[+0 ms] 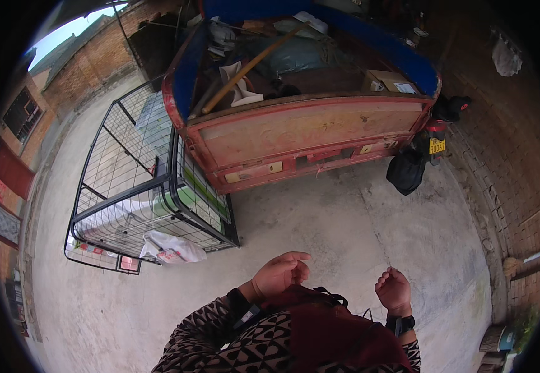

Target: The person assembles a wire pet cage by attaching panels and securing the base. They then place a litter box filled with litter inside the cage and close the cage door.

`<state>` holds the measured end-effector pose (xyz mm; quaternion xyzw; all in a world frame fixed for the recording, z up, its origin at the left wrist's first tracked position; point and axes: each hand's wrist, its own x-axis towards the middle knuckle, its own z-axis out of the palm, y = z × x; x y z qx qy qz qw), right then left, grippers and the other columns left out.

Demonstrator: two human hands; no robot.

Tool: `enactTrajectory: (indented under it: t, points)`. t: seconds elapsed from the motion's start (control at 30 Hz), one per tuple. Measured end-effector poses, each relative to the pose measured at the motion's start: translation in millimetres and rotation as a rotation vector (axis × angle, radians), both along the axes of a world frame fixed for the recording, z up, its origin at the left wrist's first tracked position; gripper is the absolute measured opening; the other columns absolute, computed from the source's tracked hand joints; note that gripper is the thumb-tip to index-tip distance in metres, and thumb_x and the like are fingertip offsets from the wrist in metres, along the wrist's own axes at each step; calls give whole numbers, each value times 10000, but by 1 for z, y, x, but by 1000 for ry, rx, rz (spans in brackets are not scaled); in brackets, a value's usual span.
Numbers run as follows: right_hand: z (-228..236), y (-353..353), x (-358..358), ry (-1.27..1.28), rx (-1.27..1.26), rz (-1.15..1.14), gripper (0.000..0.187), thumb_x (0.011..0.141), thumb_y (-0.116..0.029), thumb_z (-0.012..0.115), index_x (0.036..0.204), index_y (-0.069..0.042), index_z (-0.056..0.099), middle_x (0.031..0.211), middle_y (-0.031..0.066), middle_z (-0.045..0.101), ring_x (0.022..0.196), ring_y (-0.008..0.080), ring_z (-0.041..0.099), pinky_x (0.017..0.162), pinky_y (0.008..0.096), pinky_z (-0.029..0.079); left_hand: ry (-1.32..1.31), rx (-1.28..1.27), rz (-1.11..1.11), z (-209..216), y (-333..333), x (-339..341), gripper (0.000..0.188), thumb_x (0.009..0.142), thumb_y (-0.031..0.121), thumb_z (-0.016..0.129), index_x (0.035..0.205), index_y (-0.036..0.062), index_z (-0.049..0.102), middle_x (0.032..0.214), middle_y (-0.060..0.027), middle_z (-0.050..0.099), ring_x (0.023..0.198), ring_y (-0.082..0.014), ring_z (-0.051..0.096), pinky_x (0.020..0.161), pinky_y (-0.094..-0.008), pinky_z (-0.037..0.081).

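Note:
My left hand (277,275) is raised in front of my body, the upper finger stretched out and the others loosely bent, with nothing visible in it. To its right, my right hand (394,290) is held up with its fingers curled in, and no object shows in it. Dark bands circle both wrists. Between the hands is my dark red garment (344,332), worn over patterned sleeves. Neither hand touches the cargo cart (307,133) ahead, whose worn red tailgate is up. Nearest to my left hand is a white plastic bag (173,248) at the cage's corner.
A black wire cage (121,198) with green and white things inside stands left of the cart. The cart bed carries a wooden pole (257,67), sacks and a cardboard box (374,81). A black bag (407,171) hangs by a vehicle at right. A broom (511,267) lies along the right wall.

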<state>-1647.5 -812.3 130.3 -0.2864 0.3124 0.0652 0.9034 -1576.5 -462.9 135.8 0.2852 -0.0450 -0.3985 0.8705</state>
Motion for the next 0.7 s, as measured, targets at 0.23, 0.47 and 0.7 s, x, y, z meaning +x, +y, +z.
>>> enactTrajectory:
  t: [0.23, 0.47, 0.7]
  points:
    - [24, -38, 69, -26, -28, -159, 77, 864, -173, 518, 826, -124, 565, 703, -14, 585, 649, 146, 565, 618, 305, 477, 47, 11, -24, 20, -36, 117, 361, 921, 233, 407, 1239, 72, 461, 916, -70, 591, 841, -172, 527, 784, -311, 407]
    - [39, -82, 111, -53, 64, -133, 85, 860, -166, 519, 842, -103, 573, 719, 2, 598, 678, 165, 573, 649, 313, 472, 102, -80, 31, 36, -92, 156, 365, 927, 280, 416, 1233, 91, 475, 906, -83, 597, 829, -213, 539, 800, -338, 415]
    - [44, -123, 144, -123, 21, 10, 152, 899, -185, 477, 816, -79, 547, 718, 44, 573, 676, 190, 553, 653, 326, 461, 132, -21, 131, 34, -128, 132, 263, 911, 242, 420, 936, 49, 597, 885, -86, 593, 818, -229, 553, 782, -354, 430]
